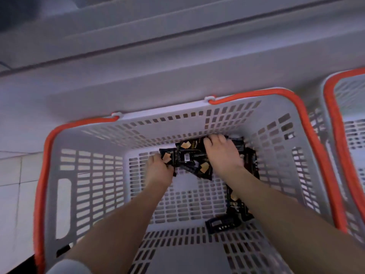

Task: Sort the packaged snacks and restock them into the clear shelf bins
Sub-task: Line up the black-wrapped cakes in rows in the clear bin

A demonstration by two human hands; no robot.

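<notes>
I am gathering black snack packets (194, 155) at the far right corner of the grey basket (65, 204). My left hand (158, 171) fingers are curling round one packet; my right hand (221, 153) is pressing flat, fingers together. Next, I judge: lifting them to the bins.

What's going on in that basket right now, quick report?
Left hand gripping black snack packets; right hand pressing the same pile. More packets loose near right forearm. Basket walls high, nothing blocking.
</notes>
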